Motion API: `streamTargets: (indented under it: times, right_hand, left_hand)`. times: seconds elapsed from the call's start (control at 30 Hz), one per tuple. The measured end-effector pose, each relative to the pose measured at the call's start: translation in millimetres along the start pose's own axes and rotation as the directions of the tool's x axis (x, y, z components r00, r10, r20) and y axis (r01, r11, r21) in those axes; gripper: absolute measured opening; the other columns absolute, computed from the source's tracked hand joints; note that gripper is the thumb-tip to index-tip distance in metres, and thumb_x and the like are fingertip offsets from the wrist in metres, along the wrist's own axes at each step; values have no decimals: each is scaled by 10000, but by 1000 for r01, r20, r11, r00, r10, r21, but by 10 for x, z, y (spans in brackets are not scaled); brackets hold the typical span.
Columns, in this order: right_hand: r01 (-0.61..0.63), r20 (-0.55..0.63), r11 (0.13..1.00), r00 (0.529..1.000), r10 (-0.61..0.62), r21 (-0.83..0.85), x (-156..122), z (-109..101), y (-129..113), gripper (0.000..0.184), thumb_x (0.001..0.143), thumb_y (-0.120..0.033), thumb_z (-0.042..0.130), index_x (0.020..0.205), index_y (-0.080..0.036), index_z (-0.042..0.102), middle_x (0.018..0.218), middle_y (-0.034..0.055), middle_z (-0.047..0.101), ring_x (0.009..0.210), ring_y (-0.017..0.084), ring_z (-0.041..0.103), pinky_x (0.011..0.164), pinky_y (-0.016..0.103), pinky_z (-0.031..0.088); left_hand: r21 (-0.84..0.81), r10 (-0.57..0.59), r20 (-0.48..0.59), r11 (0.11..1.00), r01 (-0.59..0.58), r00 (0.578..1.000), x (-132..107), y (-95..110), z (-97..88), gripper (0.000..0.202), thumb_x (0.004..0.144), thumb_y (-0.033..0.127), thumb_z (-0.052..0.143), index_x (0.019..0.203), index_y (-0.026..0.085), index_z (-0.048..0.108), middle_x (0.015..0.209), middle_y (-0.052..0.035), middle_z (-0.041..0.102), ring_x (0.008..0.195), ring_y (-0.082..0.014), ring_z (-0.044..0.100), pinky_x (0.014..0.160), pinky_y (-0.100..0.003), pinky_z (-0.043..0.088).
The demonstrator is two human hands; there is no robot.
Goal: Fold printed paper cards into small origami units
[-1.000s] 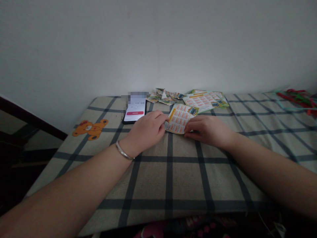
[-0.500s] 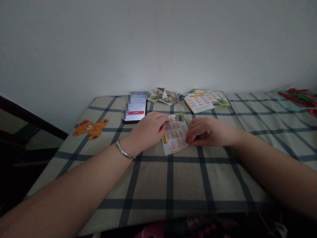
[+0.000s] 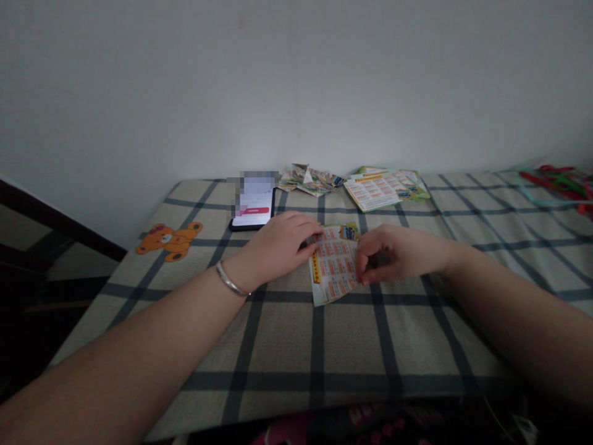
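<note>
A small printed card point(image 3: 336, 262), white with orange blocks of print and a yellow strip, lies at a slant above the checked cloth between my hands. My right hand point(image 3: 386, 253) curls into a pinch at its right edge, thumb and fingers forming a loop. At the card's upper left edge, my left hand point(image 3: 290, 244) touches it with its fingertips, the thumb set a little apart from the fingers. A silver bangle point(image 3: 229, 279) circles the left wrist. Whether there is more than one card is hard to tell.
Behind stands a phone point(image 3: 254, 207) with a lit screen. Beside it are a crumpled heap of printed paper point(image 3: 311, 180) and a pile of similar cards point(image 3: 377, 190). Red and green items point(image 3: 563, 182) lie far right. An orange bear picture point(image 3: 169, 241) marks the checked cloth point(image 3: 278, 346).
The card has shifted right and toward me, turning slightly, with my right hand moving along. My left fingers have loosened and the thumb has come away from them.
</note>
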State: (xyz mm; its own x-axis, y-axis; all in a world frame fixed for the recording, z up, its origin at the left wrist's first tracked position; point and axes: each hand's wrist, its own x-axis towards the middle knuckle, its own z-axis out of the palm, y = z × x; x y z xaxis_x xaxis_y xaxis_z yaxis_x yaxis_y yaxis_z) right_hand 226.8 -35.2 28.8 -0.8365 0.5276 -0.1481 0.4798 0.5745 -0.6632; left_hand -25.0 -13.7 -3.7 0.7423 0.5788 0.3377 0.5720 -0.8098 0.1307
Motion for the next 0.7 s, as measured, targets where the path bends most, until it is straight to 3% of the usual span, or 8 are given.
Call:
streamTargets:
  times: [0.17,0.5,0.7]
  right_hand:
    - [-82,-91,996,992,86,46,34,42,1,175,846,-332,629,826,-163,669,733,4,655,618,99,560,555,218,414]
    - [-287,-417,926,894,167,-245,134,159,54,165,859,-349,583,793,-202,616,672,-25,633,547,91,501,513,231,305]
    - [-380,-533,874,828,175,-303,198,209,63,156,853,-347,582,789,-212,628,723,-8,664,602,112,538,526,242,288]
  left_hand:
    - [-85,7,-13,996,-8,1000,12,-18,4,211,915,208,512,1063,173,657,1111,-41,690,1062,-199,600,988,-400,459]
    - [-199,-70,-59,978,57,996,-16,11,-16,476,1009,404,272,1041,144,669,1066,-84,699,1056,-220,609,966,-417,461]
    - [-129,-54,-33,990,50,998,-11,75,-32,375,962,425,437,1086,147,655,1105,-81,684,1103,-234,586,994,-419,446]
